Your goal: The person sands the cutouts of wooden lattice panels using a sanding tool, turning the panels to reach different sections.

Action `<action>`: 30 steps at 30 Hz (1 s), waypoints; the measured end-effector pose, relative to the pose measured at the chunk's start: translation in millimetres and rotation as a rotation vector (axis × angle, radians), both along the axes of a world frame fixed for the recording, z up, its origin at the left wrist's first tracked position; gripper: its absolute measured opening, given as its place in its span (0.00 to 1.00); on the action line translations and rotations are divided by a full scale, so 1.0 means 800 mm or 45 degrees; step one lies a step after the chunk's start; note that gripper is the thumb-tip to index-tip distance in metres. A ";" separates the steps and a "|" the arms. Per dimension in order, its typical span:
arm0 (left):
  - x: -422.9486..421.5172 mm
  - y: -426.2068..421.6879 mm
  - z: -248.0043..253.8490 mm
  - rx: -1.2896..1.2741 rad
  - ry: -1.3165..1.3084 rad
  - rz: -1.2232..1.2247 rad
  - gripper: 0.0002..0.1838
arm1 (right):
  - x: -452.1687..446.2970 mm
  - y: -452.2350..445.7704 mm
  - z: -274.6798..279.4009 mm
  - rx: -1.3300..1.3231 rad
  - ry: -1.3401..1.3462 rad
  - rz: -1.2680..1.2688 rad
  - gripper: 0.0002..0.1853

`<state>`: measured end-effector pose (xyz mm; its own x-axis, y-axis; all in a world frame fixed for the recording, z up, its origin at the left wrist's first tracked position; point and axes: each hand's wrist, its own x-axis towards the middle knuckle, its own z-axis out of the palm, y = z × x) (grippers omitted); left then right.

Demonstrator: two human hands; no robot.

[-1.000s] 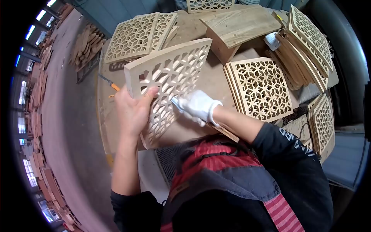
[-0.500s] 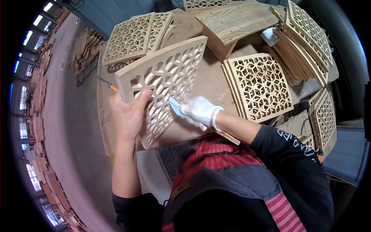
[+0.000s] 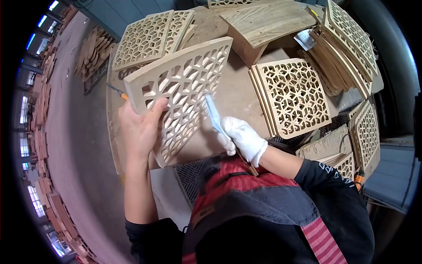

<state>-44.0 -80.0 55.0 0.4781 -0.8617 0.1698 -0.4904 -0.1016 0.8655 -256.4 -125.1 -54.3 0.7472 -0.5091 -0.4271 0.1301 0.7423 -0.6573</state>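
Observation:
My bare left hand (image 3: 140, 127) grips a pale wooden lattice panel (image 3: 178, 53) by its left edge, thumb on the front face. The panel stands tilted, its thick top edge turned toward me. In a white glove, my right hand (image 3: 242, 137) is closed around a thin stick with a pale blue strip (image 3: 212, 112) at its upper end, which looks like folded sandpaper. The strip's tip is close to the panel's right-hand openings; whether it touches I cannot tell. Beside my left hand, an orange-handled tool (image 3: 124, 95) with a metal shaft shows, partly hidden.
Lattice panels are stacked on the table (image 3: 241, 99): a stack at right (image 3: 295, 97), leaning panels (image 3: 145, 40) at back left, curved ones (image 3: 351, 37) at far right. A wooden box-like piece (image 3: 268, 22) stands behind. An orange-handled tool (image 3: 359, 179) lies at lower right.
My right hand has drawn back to the right and down, and the stick has swung more upright, its blue tip out of the panel's opening. My left hand keeps its hold on the panel.

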 end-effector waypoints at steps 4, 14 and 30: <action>-0.001 0.001 0.000 -0.007 -0.021 -0.018 0.12 | -0.024 0.012 0.014 0.049 0.130 -0.002 0.14; -0.007 -0.001 0.001 -0.001 -0.016 -0.028 0.11 | -0.027 0.016 0.009 -0.332 0.130 0.109 0.10; -0.013 0.002 0.002 0.019 0.017 0.036 0.13 | 0.037 -0.037 0.050 -0.676 0.714 0.413 0.21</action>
